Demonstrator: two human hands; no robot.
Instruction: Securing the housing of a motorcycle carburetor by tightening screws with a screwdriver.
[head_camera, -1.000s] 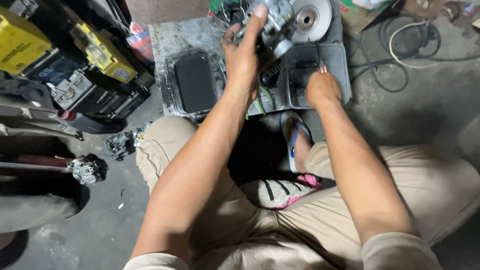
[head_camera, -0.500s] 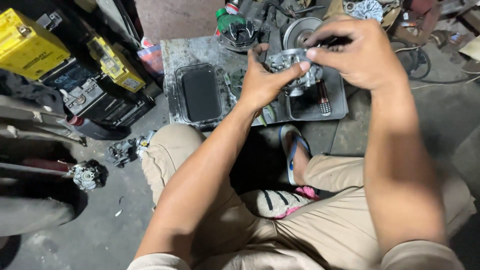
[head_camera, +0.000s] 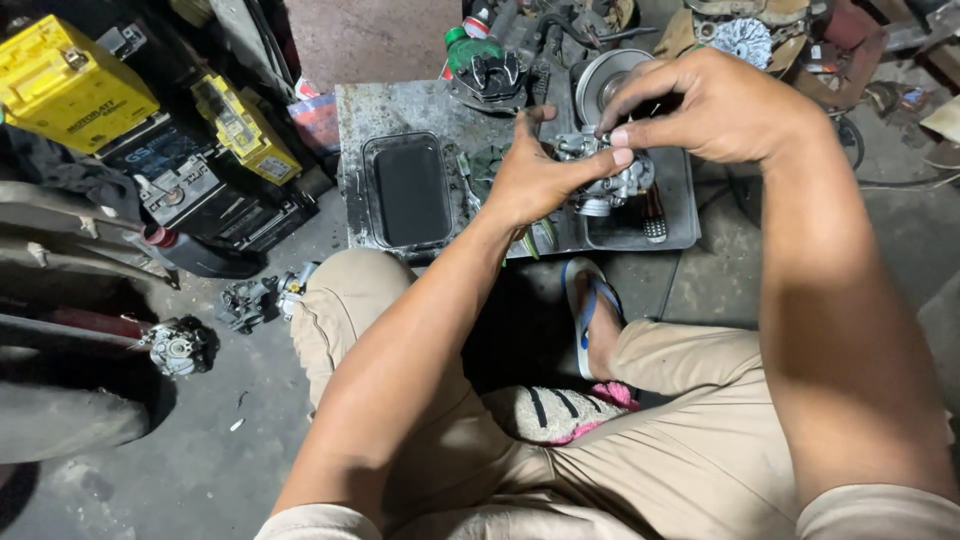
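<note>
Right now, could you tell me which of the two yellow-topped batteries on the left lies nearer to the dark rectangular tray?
The smaller yellow-topped battery, lying just left of the dark rectangular tray; the larger yellow battery sits by the far left edge.

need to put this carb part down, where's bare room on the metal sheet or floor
Bare strip of metal sheet left of the black tray; open floor by the left knee. Crowded: grey tray under the carburetor, parts behind, batteries at left.

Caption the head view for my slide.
Both hands, left hand and right hand, hold a carburetor above a metal tray.
</note>
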